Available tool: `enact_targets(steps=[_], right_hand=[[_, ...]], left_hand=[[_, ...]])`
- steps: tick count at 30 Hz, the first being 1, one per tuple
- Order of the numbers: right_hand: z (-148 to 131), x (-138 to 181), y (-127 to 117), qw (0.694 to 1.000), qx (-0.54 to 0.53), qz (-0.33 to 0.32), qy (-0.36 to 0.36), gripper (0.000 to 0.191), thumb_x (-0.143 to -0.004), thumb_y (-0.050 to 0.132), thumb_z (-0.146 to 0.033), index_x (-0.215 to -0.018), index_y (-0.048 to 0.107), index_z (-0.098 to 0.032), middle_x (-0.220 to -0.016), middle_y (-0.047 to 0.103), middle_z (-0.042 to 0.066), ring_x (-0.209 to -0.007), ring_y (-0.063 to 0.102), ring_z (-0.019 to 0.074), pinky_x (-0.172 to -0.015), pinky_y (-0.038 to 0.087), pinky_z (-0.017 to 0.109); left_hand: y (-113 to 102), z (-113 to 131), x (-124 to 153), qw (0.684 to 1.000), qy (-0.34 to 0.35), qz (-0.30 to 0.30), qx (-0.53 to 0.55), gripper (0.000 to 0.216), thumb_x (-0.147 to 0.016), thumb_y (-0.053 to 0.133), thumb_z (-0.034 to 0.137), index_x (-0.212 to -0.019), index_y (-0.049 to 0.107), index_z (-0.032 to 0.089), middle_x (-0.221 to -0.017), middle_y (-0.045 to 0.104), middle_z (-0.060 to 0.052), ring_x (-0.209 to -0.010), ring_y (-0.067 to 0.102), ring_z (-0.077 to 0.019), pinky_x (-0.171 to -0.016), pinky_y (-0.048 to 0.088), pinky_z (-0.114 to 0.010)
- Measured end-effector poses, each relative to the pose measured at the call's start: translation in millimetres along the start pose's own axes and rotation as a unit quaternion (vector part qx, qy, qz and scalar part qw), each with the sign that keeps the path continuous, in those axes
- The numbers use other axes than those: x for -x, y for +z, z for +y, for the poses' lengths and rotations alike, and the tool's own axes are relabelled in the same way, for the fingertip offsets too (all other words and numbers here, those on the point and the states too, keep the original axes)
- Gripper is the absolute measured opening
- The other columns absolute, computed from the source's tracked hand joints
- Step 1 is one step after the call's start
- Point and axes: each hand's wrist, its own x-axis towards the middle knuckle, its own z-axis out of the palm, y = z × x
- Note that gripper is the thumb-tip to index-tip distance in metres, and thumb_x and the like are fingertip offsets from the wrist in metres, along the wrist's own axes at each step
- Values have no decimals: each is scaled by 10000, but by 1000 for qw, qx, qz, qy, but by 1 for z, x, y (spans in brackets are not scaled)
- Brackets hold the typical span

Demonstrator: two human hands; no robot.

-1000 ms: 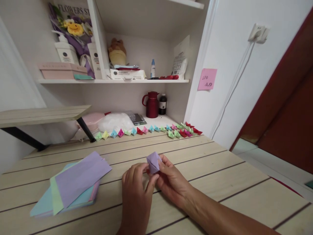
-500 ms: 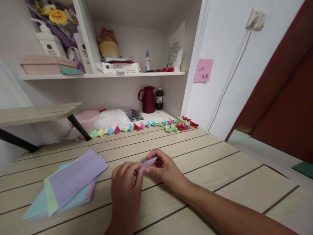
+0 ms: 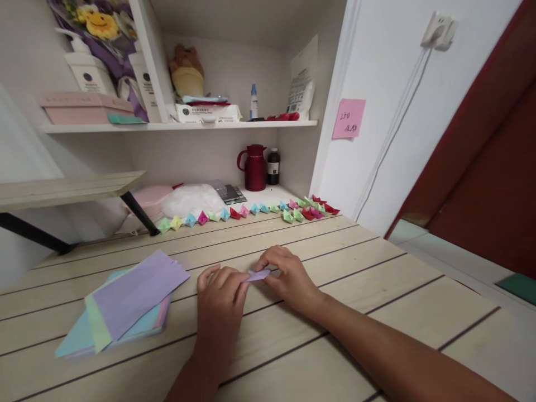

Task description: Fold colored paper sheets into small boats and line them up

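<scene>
A small folded piece of purple paper [image 3: 258, 275] is held over the middle of the table between both hands. My left hand [image 3: 221, 296] pinches its left end, thumb and fingers closed on it. My right hand [image 3: 288, 279] grips the right end between thumb and fingertips. Parts of the paper are covered by the fingers. To the left lies a stack of coloured paper [image 3: 154, 324], blue and pink below, with a green sheet [image 3: 99, 329] and a purple sheet [image 3: 140, 293] on top.
Folded paper boats [image 3: 235, 213] in several colours line the table's back edge, bunched at the right. Behind them stand a red jug [image 3: 255, 170], a dark bottle [image 3: 273, 167] and a white plastic bag [image 3: 193, 201]. A small raised stand [image 3: 71, 190] occupies the back left.
The purple paper has tipped to lie flatter, and its held ends sit nearer the fingertips. Both hands have shifted slightly while still pinching it. The camera view has moved a little.
</scene>
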Motion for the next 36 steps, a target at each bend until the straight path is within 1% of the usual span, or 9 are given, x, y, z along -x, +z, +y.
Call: enact_targets(steps=[7, 10, 14, 17, 20, 22, 26, 31, 36], right_hand=[[9, 0, 9, 969, 186, -147, -68, 114, -785, 618, -124, -857, 636, -211, -872, 650, 54, -905, 507, 219, -803, 317, 353], [9, 6, 7, 970, 162, -177, -49, 190, -789, 587, -86, -912, 653, -216, -912, 657, 54, -918, 520, 210, -807, 331, 342], [12, 12, -3, 984, 54, -172, 15, 354, -735, 587, -30, -1014, 651, -239, -947, 662, 24, -923, 549, 190, -834, 376, 326], [10, 13, -11, 988, 6, -151, 33, 471, -682, 614, -10, -1093, 617, -239, -1030, 642, 32, -983, 550, 199, -870, 401, 341], [3, 14, -15, 986, -11, -169, 5, 431, -699, 654, -36, -1071, 637, -254, -1105, 604, 47, -1053, 535, 210, -921, 390, 362], [-1, 14, -15, 981, -13, -192, -14, 355, -706, 738, -136, -1031, 659, -257, -1110, 594, 49, -1059, 533, 217, -933, 380, 370], [0, 15, -11, 978, -9, -208, -27, 402, -654, 831, -329, -1010, 662, -251, -1088, 597, 55, -1030, 539, 227, -914, 378, 373], [7, 15, -9, 978, 37, -207, -7, 162, -785, 710, -209, -938, 657, -224, -957, 645, 47, -932, 558, 208, -864, 378, 364], [9, 14, -10, 977, 40, -209, -10, 147, -802, 639, -116, -907, 649, -218, -946, 655, 38, -914, 552, 195, -838, 373, 348]], left_hand=[[6, -3, 1, 986, 36, -118, -114, 190, -847, 551, 106, -784, 682, 228, -922, 674, -31, -888, 616, -197, -1005, 326, -469], [5, -4, 6, 972, 70, -178, -134, 223, -859, 527, 85, -828, 688, 236, -872, 660, -21, -842, 602, -180, -998, 337, -448], [-2, -5, 9, 957, 85, -239, -139, 240, -865, 528, 101, -941, 687, 264, -903, 667, -32, -861, 586, -199, -850, 393, -388], [-6, -5, 7, 958, 81, -239, -136, 247, -858, 540, 108, -980, 685, 267, -981, 681, -44, -911, 581, -217, -842, 379, -392], [-7, -4, 6, 960, 61, -243, -124, 244, -870, 526, 116, -966, 697, 261, -999, 694, -49, -921, 587, -225, -846, 378, -402], [-5, -4, 7, 961, 38, -247, -114, 249, -871, 524, 112, -952, 708, 261, -1013, 700, -50, -933, 595, -228, -837, 384, -401], [-1, -5, 9, 965, 4, -242, -104, 255, -854, 539, 105, -911, 727, 267, -1006, 703, -51, -912, 604, -236, -783, 400, -394], [0, 3, 8, 963, -25, -243, -111, 190, -820, 573, 117, -833, 723, 234, -919, 694, -56, -815, 603, -236, -720, 406, -388], [-2, 6, 8, 965, -58, -246, -70, 231, -754, 666, 133, -943, 705, 259, -980, 704, -39, -890, 620, -253, -798, 413, -421]])
